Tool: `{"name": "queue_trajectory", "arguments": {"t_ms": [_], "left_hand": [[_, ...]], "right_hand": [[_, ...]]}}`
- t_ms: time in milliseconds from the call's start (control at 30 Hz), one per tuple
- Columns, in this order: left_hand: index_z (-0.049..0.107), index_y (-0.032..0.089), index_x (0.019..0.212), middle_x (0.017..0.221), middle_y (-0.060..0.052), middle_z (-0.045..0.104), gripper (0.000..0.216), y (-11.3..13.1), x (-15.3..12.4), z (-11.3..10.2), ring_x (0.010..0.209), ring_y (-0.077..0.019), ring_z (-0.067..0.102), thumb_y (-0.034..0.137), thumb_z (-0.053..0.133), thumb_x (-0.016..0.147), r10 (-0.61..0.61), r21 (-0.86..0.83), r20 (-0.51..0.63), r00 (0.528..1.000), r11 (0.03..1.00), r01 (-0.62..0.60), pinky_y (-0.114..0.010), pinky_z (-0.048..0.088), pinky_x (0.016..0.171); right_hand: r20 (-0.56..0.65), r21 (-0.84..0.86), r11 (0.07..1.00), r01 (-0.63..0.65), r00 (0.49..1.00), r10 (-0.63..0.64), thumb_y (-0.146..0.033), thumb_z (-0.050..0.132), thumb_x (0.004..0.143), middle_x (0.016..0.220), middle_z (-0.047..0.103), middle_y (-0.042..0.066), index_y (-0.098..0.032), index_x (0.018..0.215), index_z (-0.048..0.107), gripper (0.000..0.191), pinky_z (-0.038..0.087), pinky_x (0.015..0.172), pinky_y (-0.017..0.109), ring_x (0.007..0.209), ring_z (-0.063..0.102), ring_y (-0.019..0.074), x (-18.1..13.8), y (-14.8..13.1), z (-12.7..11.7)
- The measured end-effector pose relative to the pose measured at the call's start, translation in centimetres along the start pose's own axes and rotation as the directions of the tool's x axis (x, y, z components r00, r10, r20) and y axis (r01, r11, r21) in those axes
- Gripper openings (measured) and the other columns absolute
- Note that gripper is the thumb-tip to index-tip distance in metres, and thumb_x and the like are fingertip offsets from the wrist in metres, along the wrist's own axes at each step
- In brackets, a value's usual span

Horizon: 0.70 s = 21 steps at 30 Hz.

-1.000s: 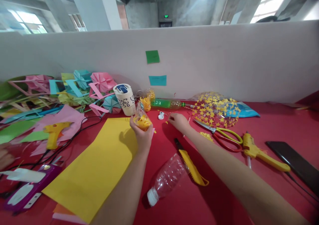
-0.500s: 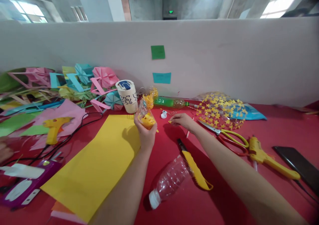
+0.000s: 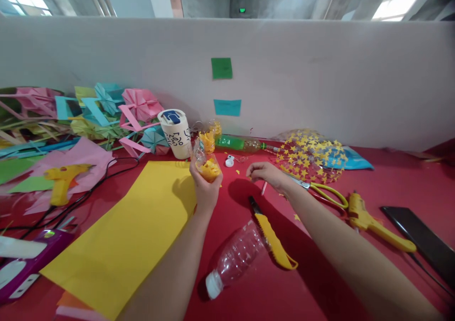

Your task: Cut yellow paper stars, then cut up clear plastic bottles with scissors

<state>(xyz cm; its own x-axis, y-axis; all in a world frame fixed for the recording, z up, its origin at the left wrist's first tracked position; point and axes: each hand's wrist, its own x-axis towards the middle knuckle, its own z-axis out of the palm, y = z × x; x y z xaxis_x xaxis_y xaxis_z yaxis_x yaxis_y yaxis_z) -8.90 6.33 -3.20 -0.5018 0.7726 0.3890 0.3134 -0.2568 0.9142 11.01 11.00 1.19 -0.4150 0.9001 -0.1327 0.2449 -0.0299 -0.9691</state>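
Note:
My left hand (image 3: 206, 186) is wrapped round a clear plastic container (image 3: 200, 153), which looks like a cut bottle piece, with yellow paper bits (image 3: 209, 168) inside. It is held over the far end of a yellow paper sheet (image 3: 135, 226). My right hand (image 3: 265, 173) hovers above the red table, thumb and fingers curled together. Whatever is between its fingertips, if anything, is too small to make out. Left of those fingertips lies a small yellow paper piece (image 3: 238, 172). A yellow-handled cutter (image 3: 272, 238) and a clear bottle piece with a white cap (image 3: 238, 254) lie nearer me.
Scissors (image 3: 329, 195), a yellow glue gun (image 3: 380, 226) and a black phone (image 3: 419, 231) lie right. Behind are a bag of yellow stars (image 3: 311, 155), a green bottle (image 3: 231, 142) and a white cup (image 3: 176, 136). Left are another glue gun (image 3: 62, 183) and paper flowers (image 3: 142, 104).
My right hand has shifted slightly away from the small yellow piece, and its fingers are more curled. Loose stars show beside my right forearm. My left hand keeps its hold; the view has shifted slightly.

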Motion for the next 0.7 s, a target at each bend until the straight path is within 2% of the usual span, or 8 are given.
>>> {"name": "queue_trajectory", "arguments": {"t_ms": [200, 333, 433, 567, 600, 667, 700], "left_hand": [[0.025, 0.019, 0.144, 0.15, -0.019, 0.038, 0.09, -0.1, 0.1, 0.1, 0.136, -0.0282, 0.044, 0.02, 0.071, 0.067, -0.026, -0.001, 0.017, 1.0, 1.0, 0.026, -0.041, 0.037, 0.112], [0.027, 0.018, 0.143, 0.148, -0.02, 0.04, 0.089, -0.1, 0.0, 0.2, 0.135, -0.0293, 0.045, 0.02, 0.071, 0.067, -0.023, -0.04, 0.02, 1.0, 0.999, 0.024, -0.043, 0.038, 0.11], [0.028, 0.019, 0.143, 0.148, -0.019, 0.04, 0.088, 0.0, 0.0, 0.2, 0.135, -0.0289, 0.044, 0.02, 0.071, 0.067, 0.004, -0.035, 0.018, 1.0, 0.999, -0.004, -0.043, 0.037, 0.111], [0.028, 0.021, 0.143, 0.148, -0.017, 0.04, 0.087, -0.1, -0.1, 0.0, 0.134, -0.0279, 0.046, 0.021, 0.071, 0.068, -0.001, -0.028, 0.009, 1.0, 1.0, 0.002, -0.041, 0.038, 0.111], [0.028, 0.021, 0.143, 0.148, -0.017, 0.041, 0.087, -0.1, 0.0, 0.0, 0.134, -0.0277, 0.046, 0.021, 0.072, 0.067, -0.004, -0.032, 0.002, 1.0, 0.999, 0.004, -0.041, 0.038, 0.111], [0.029, 0.021, 0.143, 0.148, -0.017, 0.04, 0.087, -0.2, 0.0, 0.0, 0.133, -0.0275, 0.047, 0.021, 0.072, 0.067, -0.009, -0.043, -0.011, 1.0, 0.999, 0.009, -0.041, 0.039, 0.11], [0.028, 0.021, 0.143, 0.148, -0.017, 0.04, 0.087, -0.3, 0.0, 0.0, 0.132, -0.0274, 0.048, 0.021, 0.072, 0.068, -0.015, -0.047, -0.016, 1.0, 0.999, 0.014, -0.041, 0.041, 0.109]], "right_hand": [[0.124, -0.244, 0.97, -0.006, 0.992, 0.037, -0.018, 0.058, 0.068, 0.07, 0.069, -0.001, -0.019, 0.085, 0.063, 0.017, 0.054, 0.068, 0.026, 0.068, 0.07, 0.0168, -3.8, 0.3, -2.9], [0.158, -0.511, 0.859, 0.012, 0.984, 0.08, -0.007, 0.06, 0.064, 0.072, 0.072, 0.001, -0.018, 0.079, 0.07, 0.021, 0.051, 0.064, 0.025, 0.068, 0.069, 0.0184, -5.4, -0.1, -4.7], [0.034, -0.7, 0.714, -0.002, 0.999, 0.036, -0.005, 0.058, 0.072, 0.082, 0.075, 0.006, -0.016, 0.081, 0.073, 0.02, 0.051, 0.074, 0.03, 0.081, 0.07, 0.0231, -4.0, -0.3, -5.0], [-0.161, -0.849, 0.522, -0.084, 0.981, -0.105, -0.007, 0.053, 0.09, 0.115, 0.069, 0.016, -0.011, 0.107, 0.07, 0.024, 0.047, 0.095, 0.035, 0.111, 0.063, 0.0261, 0.0, 0.7, -3.9], [-0.186, -0.872, 0.479, -0.104, 0.974, -0.128, -0.011, 0.055, 0.093, 0.12, 0.066, 0.018, -0.009, 0.111, 0.068, 0.022, 0.047, 0.097, 0.038, 0.113, 0.061, 0.0269, 0.9, 1.1, -3.4], [-0.213, -0.905, 0.403, -0.135, 0.964, -0.157, -0.029, 0.061, 0.096, 0.125, 0.061, 0.011, -0.015, 0.123, 0.06, 0.031, 0.054, 0.09, 0.044, 0.107, 0.063, 0.0245, 2.1, 2.0, -2.3], [-0.214, -0.917, 0.375, -0.138, 0.962, -0.167, -0.031, 0.061, 0.096, 0.126, 0.061, 0.012, -0.015, 0.124, 0.06, 0.032, 0.055, 0.089, 0.043, 0.105, 0.064, 0.0238, 2.5, 2.4, -1.5]]}}
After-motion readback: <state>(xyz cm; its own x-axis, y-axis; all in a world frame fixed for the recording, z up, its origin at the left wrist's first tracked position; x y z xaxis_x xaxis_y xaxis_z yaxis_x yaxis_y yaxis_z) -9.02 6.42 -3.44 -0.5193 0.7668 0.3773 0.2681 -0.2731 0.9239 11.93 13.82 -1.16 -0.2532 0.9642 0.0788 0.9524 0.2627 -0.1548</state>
